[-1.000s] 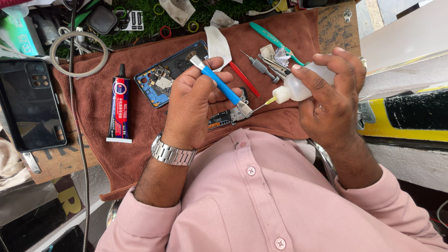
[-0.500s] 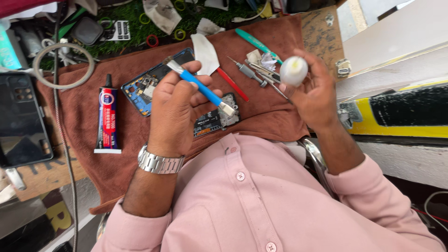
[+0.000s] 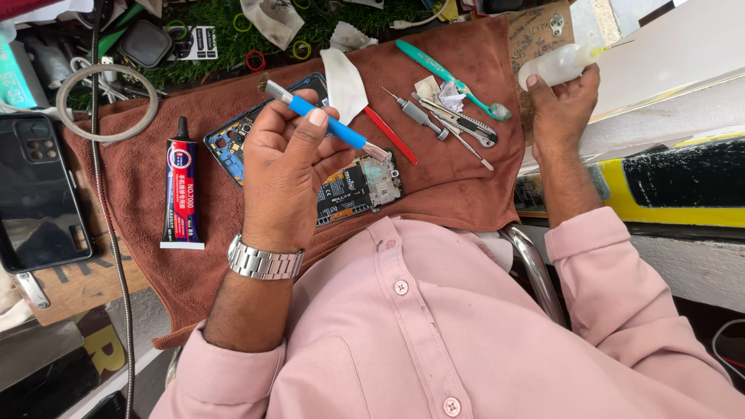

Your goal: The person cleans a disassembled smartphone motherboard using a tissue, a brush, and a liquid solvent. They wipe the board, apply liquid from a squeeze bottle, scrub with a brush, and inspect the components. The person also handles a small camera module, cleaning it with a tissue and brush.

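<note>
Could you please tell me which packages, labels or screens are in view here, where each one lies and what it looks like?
Glue tube: lying on the brown cloth, beyond the wristwatch hand; flat, red, blue and white label, black nozzle.
Dark phone: beside the cloth's edge, black, camera side up.
Squeeze bottle: in the other hand, translucent white, no label visible.
Opened phone: mid-cloth, black label on its inner parts.
</note>
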